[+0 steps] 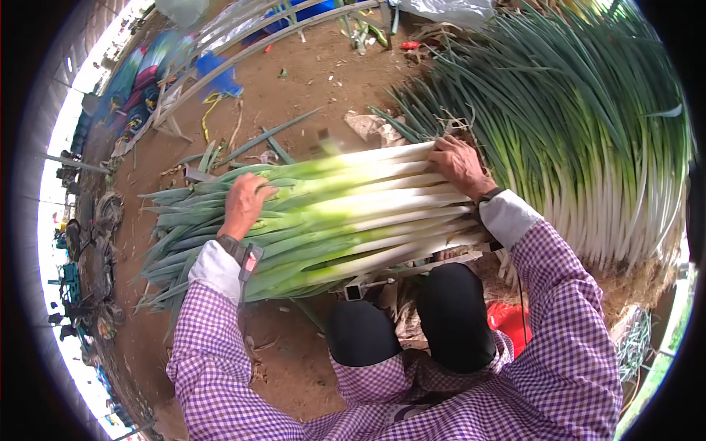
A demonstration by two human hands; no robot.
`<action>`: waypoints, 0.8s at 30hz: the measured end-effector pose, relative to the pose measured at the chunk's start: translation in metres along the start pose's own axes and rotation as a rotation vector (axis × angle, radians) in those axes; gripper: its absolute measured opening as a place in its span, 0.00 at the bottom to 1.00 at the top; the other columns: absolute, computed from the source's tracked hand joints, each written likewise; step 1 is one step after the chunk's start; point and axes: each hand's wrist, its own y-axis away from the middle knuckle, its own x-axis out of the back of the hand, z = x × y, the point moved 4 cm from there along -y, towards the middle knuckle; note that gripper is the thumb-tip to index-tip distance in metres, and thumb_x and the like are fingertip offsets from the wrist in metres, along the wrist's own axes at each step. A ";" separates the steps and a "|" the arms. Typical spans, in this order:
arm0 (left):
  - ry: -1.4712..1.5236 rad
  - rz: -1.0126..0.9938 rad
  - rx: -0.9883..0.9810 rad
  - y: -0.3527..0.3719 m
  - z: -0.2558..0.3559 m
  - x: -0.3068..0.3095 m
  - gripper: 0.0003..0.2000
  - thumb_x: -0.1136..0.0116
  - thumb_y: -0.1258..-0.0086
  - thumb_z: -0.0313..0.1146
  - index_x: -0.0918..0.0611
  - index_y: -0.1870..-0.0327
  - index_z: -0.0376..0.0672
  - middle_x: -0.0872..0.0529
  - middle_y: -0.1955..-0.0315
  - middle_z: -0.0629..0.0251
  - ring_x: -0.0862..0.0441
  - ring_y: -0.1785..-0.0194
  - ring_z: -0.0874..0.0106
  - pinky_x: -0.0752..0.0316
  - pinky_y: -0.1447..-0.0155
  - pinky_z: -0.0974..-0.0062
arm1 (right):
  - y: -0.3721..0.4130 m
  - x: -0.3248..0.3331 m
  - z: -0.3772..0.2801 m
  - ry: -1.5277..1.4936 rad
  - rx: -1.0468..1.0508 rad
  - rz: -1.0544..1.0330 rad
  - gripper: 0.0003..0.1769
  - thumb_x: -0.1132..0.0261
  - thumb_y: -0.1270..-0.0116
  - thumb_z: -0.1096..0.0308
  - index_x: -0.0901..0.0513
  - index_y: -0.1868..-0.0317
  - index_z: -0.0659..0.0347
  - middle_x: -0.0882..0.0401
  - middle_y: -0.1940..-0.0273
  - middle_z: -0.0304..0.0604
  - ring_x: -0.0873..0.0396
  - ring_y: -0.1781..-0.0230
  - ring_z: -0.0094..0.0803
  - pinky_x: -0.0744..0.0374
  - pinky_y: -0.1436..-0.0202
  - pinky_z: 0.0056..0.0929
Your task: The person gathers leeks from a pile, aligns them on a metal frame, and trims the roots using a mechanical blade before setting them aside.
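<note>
A wide layer of long green onions (353,213) lies crosswise in front of my knees, white stalks to the right and green leaves to the left. My left hand (245,203) is on top of the leafy part, its fingers curled on the leaves. At the far right corner, my right hand (457,167) has its fingers wrapped round the white ends of the upper stalks. Parts of a pale frame (354,292) show under the near edge of the layer. The fingertips of both hands are partly hidden.
A large heap of green onions (573,140) stands at the right, roots toward me. A wooden rack (272,44) is at the back left, with a blue piece of plastic (218,73) beside it. Loose leaves lie on the dirt floor (316,81). A red bag (509,323) sits by my right knee.
</note>
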 end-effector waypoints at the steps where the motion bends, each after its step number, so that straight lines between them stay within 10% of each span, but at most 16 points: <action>1: 0.013 0.059 -0.006 0.000 0.001 -0.002 0.13 0.27 0.38 0.34 0.15 0.60 0.36 0.17 0.60 0.52 0.20 0.49 0.50 0.25 0.44 0.55 | 0.001 -0.003 0.003 -0.012 -0.010 0.010 0.04 0.31 0.42 0.64 0.15 0.70 0.53 0.21 0.61 0.41 0.19 0.53 0.42 0.19 0.50 0.42; 5: 0.070 0.135 0.070 0.004 0.000 -0.005 0.22 0.25 0.41 0.32 0.21 0.48 0.37 0.22 0.47 0.51 0.25 0.39 0.49 0.31 0.33 0.56 | 0.006 -0.011 0.009 -0.016 -0.035 0.074 0.04 0.32 0.43 0.64 0.16 0.70 0.53 0.21 0.61 0.41 0.20 0.53 0.42 0.20 0.49 0.41; 24: -0.020 0.093 0.194 0.002 -0.009 -0.004 0.23 0.26 0.36 0.40 0.21 0.44 0.42 0.20 0.45 0.54 0.26 0.36 0.52 0.33 0.31 0.56 | -0.026 -0.037 -0.064 -0.195 0.153 0.138 0.09 0.35 0.33 0.66 0.17 0.55 0.57 0.21 0.55 0.50 0.14 0.60 0.48 0.20 0.62 0.48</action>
